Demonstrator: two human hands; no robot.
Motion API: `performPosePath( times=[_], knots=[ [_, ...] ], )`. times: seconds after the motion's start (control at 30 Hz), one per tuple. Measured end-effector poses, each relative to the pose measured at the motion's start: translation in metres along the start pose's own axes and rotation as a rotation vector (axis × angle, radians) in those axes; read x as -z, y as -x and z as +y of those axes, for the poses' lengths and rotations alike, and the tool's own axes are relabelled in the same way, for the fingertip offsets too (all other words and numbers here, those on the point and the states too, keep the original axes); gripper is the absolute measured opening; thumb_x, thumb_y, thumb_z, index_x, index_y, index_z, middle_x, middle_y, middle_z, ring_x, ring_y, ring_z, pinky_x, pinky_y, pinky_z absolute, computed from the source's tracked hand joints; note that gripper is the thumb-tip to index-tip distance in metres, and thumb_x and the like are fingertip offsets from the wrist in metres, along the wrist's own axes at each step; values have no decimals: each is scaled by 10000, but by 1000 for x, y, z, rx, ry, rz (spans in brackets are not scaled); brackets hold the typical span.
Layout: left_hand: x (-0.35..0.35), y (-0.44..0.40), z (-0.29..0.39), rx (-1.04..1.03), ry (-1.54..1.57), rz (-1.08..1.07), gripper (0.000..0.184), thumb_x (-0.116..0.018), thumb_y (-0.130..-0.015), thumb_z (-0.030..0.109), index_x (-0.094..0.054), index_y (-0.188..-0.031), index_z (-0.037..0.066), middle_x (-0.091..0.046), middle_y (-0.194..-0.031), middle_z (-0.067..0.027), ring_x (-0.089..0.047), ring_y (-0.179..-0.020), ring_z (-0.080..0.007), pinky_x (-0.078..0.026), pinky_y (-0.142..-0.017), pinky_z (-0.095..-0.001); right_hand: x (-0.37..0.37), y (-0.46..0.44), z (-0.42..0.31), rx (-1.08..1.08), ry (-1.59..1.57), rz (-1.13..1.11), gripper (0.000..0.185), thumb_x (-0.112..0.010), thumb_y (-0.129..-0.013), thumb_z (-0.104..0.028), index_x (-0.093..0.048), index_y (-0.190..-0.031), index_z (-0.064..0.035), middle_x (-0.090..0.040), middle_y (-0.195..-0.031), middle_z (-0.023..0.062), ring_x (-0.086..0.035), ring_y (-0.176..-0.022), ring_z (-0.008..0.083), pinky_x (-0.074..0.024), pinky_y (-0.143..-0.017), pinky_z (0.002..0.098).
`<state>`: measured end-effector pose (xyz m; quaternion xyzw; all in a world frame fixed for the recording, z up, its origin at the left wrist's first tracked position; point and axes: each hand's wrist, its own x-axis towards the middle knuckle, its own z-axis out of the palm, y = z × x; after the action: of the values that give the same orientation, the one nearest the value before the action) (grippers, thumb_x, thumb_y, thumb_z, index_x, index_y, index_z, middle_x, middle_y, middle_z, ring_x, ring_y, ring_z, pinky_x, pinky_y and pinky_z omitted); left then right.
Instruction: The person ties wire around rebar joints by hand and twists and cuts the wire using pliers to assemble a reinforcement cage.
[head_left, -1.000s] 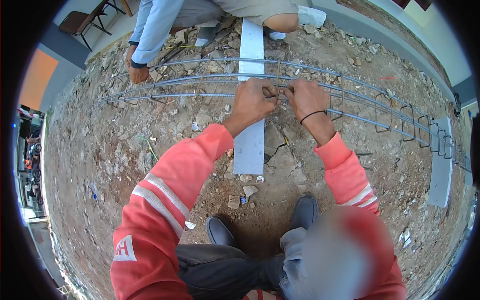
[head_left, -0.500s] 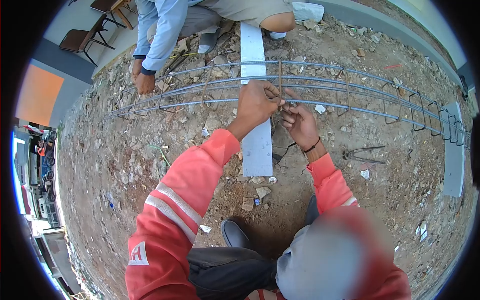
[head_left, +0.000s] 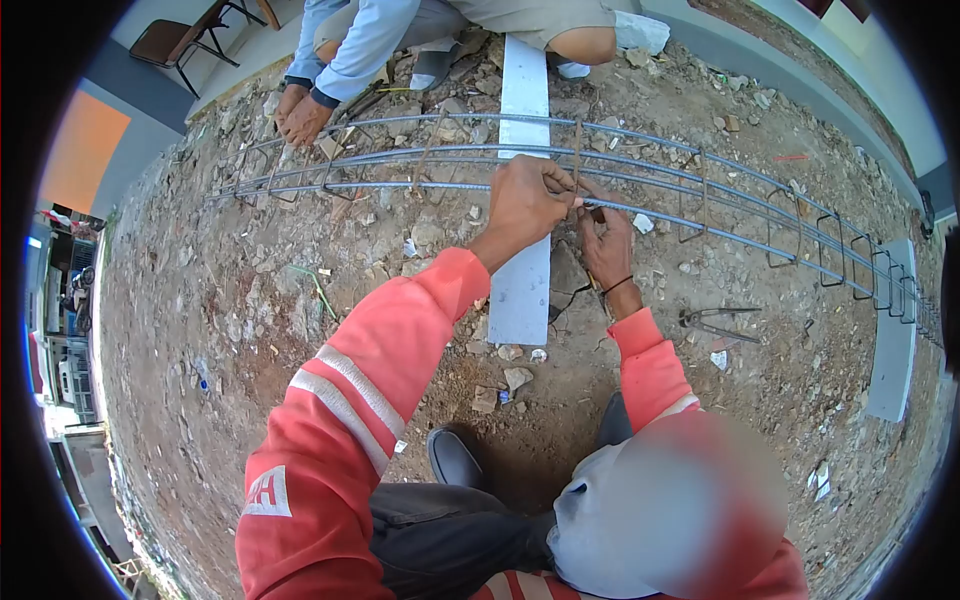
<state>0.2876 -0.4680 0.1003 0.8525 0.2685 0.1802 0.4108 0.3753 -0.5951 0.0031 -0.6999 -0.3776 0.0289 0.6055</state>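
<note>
A long cage of steel bars with square wire stirrups stretches across the view, over a pale board. My left hand is closed at the front bar, its fingertips pinched beside an upright stirrup. Just right of it, my right hand has its fingers curled under and around the same bar, close to the left fingertips. Whatever small piece lies between the fingers is too small to make out. A co-worker's hands are together at the cage's left part.
Pincers lie on the rubble ground right of my right hand. A second board lies under the cage's right end. The co-worker crouches beyond the cage. A chair stands at upper left.
My right hand has gone from above the bars to below the front bar, its fingers curling near it. My left hand stays at the stirrup. The co-worker's hands have come together.
</note>
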Motion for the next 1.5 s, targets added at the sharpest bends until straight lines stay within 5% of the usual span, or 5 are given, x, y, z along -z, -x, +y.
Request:
performPosePath(
  times=[0.27,1.0,1.3,1.37,1.5],
  knots=[
    [2,-3,-2,30,-2,-43,238,-886,-685,196,-774,-825,40,-753,-767,-115,-721,-665,-209,-556,-657,-338,-2,9,-2,74,594,39,702,-648,-834,-61,-475,-1485,-262,-566,-1048,109,-547,-1049,326,-370,-943,493],
    [4,-4,-13,-99,19,-57,298,-877,-692,210,-757,-910,45,-759,-817,-105,-737,-771,-231,-559,-725,-344,-16,38,-29,24,706,108,440,-719,-808,-174,-619,-1235,-138,-565,-1037,88,-539,-1006,289,-353,-851,446],
    [1,-4,-23,-117,138,-57,308,-875,-696,208,-762,-932,46,-762,-828,-121,-715,-621,-188,-547,-622,-323,4,27,-25,381,719,107,165,-714,-864,-176,-722,-1022,-131,-658,-1050,85,-570,-1030,265,-366,-896,483],
    [2,-2,-22,-132,142,-57,332,-877,-692,204,-754,-962,53,-762,-825,-116,-717,-637,-197,-543,-624,-331,3,28,-17,-54,575,-145,144,-704,-888,-193,-725,-1013,-125,-691,-895,74,-586,-989,261,-366,-912,478],
    [4,-1,-17,-158,96,-36,388,-878,-685,194,-724,-1022,79,-763,-824,-102,-723,-698,-237,-532,-644,-360,6,36,-33,-319,402,-181,131,-685,-912,-197,-709,-1006,-108,-687,-800,89,-615,-928,298,-376,-899,461]
  ],
)
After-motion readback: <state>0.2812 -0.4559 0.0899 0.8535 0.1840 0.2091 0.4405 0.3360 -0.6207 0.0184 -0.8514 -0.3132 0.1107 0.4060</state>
